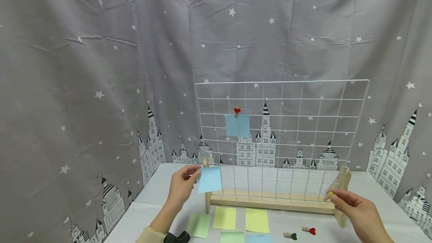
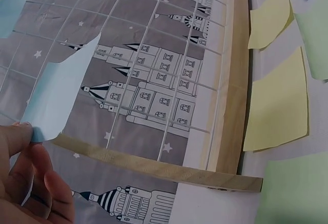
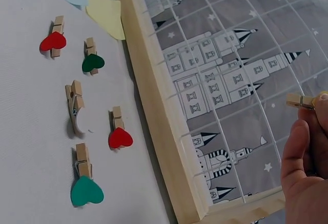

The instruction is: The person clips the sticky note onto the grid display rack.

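Between thumb and fingers, my left hand (image 1: 182, 183) pinches a blue sticky note (image 1: 210, 179) by its edge, in front of the lower left of the white wire grid (image 1: 282, 81). In the left wrist view the held note tilts over the wires. My right hand (image 1: 361, 213) is by the grid's lower right corner. It pinches a small wooden clothespin (image 3: 300, 101) with a yellow end, mostly covered by the fingertips. Higher on the grid hangs another blue note (image 1: 237, 126), held by a clothespin with a red heart (image 1: 237, 110).
The grid stands in a wooden base (image 1: 270, 201). Yellow notes (image 1: 224, 218), green notes (image 1: 199, 225) and a blue note (image 1: 259, 239) lie before it. Several heart clothespins (image 3: 87, 189) lie on the white table to the right. A grey castle-print curtain (image 1: 168, 48) hangs behind.
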{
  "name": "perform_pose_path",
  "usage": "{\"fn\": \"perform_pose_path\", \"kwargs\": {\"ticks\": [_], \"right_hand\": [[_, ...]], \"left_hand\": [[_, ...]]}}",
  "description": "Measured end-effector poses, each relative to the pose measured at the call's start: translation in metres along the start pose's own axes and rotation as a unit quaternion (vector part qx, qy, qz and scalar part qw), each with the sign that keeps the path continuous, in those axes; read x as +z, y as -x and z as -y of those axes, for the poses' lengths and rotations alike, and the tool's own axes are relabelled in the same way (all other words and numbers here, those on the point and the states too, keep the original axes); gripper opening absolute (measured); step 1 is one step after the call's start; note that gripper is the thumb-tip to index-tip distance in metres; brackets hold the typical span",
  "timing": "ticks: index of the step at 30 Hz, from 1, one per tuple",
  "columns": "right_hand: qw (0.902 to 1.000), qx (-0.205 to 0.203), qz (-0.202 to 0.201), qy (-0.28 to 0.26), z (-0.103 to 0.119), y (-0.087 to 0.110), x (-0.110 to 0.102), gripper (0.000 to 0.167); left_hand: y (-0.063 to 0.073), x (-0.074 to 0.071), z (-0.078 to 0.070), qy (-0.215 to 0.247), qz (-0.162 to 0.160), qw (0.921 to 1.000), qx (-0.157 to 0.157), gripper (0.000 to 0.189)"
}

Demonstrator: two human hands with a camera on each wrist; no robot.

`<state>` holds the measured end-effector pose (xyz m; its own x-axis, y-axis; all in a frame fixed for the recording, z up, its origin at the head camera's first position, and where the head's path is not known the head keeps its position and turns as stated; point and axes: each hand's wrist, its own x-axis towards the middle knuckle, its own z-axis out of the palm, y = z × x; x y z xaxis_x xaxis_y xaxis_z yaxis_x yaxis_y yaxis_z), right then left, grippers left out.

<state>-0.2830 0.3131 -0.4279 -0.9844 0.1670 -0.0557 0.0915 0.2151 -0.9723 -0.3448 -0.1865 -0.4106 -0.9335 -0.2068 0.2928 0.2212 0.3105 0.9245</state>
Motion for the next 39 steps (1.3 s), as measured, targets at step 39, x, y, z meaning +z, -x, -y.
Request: {"fn": "perform_pose_path", "kwargs": {"ticks": [39], "right_hand": [[0.987,-0.157,0.003,-0.034,0.057,-0.004,0.007,0.017]], "left_hand": [[-0.005,0.015,-0.036,0.018,0.032,0.9977,0.057,0.018]]}}
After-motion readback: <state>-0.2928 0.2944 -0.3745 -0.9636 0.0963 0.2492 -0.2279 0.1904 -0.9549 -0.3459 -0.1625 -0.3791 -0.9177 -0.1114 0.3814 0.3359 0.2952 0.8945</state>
